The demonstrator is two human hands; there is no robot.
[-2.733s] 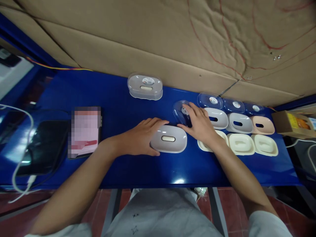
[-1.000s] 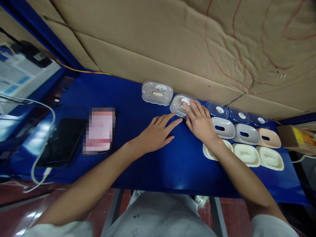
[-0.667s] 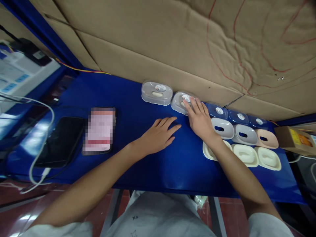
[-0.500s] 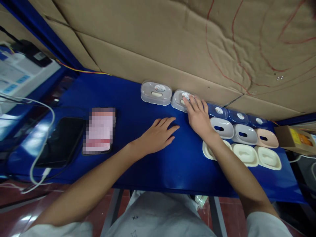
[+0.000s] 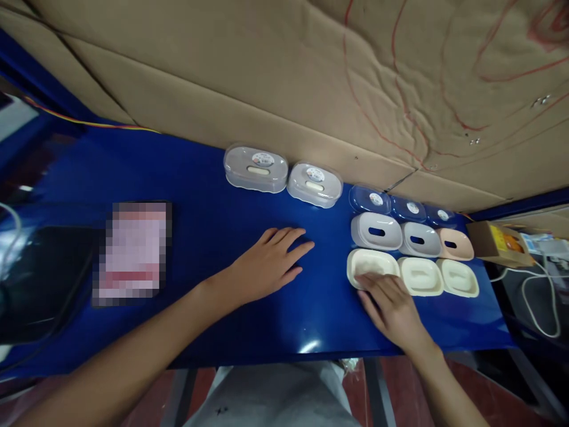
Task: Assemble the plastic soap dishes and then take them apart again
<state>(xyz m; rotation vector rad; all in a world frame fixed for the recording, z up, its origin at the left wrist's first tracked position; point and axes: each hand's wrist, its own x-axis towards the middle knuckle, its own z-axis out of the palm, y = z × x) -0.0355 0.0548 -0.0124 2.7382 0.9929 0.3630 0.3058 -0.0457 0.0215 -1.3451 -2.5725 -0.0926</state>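
My right hand (image 5: 393,308) is at the near rim of the leftmost cream soap dish base (image 5: 368,258), fingers over the inside edge and thumb just outside it. The base rests on the table. My left hand (image 5: 271,261) lies on the blue table, fingers spread, holding nothing. Behind it stand two lidded soap boxes, a left one (image 5: 255,172) and a right one (image 5: 315,187), with clear covers and round labels. Above the cream bases sit a row of slotted trays, the leftmost a pale grey tray (image 5: 377,239), and a row of clear lids (image 5: 370,200).
A phone (image 5: 136,255) with a blurred screen lies at left, beside a dark tablet-like device (image 5: 44,279). A cardboard box (image 5: 500,243) stands at the right end. A brown cardboard wall (image 5: 267,77) runs along the table's back edge.
My right hand has left the right lidded box and come down to the leftmost cream base. My left hand stays spread on the table. The view has shifted right.
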